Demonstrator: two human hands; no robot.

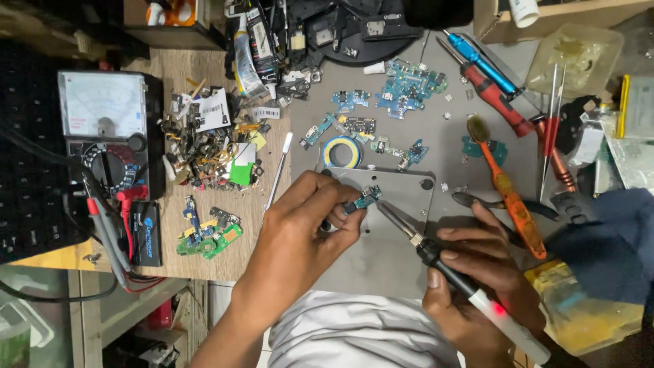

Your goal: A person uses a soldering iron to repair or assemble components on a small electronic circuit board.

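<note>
- So we've got a tiny blue circuit board [363,199] pinched between thumb and fingertips of our left hand [306,228], held just above the grey metal work plate [402,187] near the middle of the bench.
- Our right hand [477,272] is wrapped around a soldering iron [463,286], pen-style grip, fingers closed on the black collar. Its white handle runs off toward 5 o'clock with a small red light glowing on it.
- The iron's tip [385,211] sits just beside the little board, at about 4 o'clock from it. Can't tell if it's actually touching.
- At 12 o'clock from the board, near it, lies a roll of blue and yellow tape [342,152], and beyond that a scatter of more blue boards [409,85].
- At 3 o'clock there's an orange-handled brush [504,184], with red and blue screwdrivers [487,78] further up toward 1 o'clock.
- At 9 o'clock sit a couple of green boards [211,240], and a heap of small scrap parts [211,146] at 10 o'clock.
- Way out at 9 to 10 o'clock is an analog multimeter [109,136] with red and black leads.
</note>
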